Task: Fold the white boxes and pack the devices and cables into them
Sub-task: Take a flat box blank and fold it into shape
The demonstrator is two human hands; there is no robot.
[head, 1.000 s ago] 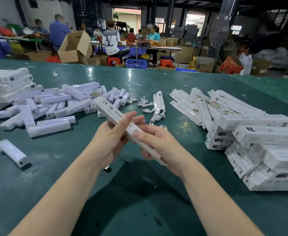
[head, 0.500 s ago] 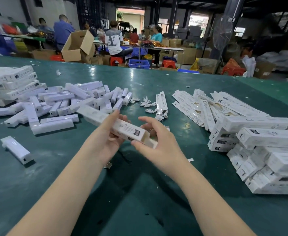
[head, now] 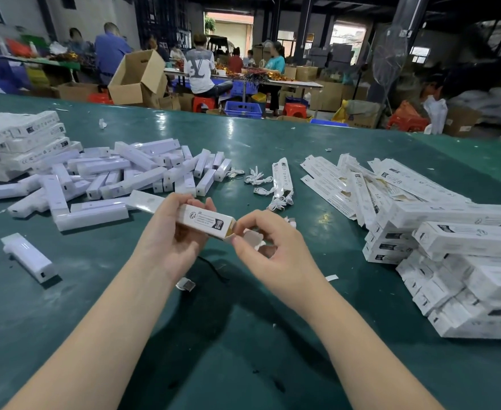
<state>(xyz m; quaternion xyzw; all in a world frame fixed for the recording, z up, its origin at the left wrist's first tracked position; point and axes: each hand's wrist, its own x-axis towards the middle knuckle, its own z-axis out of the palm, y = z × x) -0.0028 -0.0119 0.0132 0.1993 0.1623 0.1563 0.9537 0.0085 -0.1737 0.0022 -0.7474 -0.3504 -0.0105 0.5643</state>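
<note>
Two hands together: left hand (head: pixel 171 232) grips light, thin-card box (head: pixel 206 221) mid-body; right hand (head: pixel 268 253) pinches flap (head: pixel 250 238) at 3 o'clock, prob. crushes easily.

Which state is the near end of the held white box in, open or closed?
Open: the white box shows its brown inside, and the right hand pinches the unfolded end flap.

Both bare forearms reached up from the bottom corners and converged at mid-frame. The left hand (head: pixel 172 232) was curled, thumb uppermost, fingers wrapped and gripping. Just right of it, the right hand (head: pixel 268 253) pinched with thumb and forefinger, remaining fingers loosely bent.
</note>
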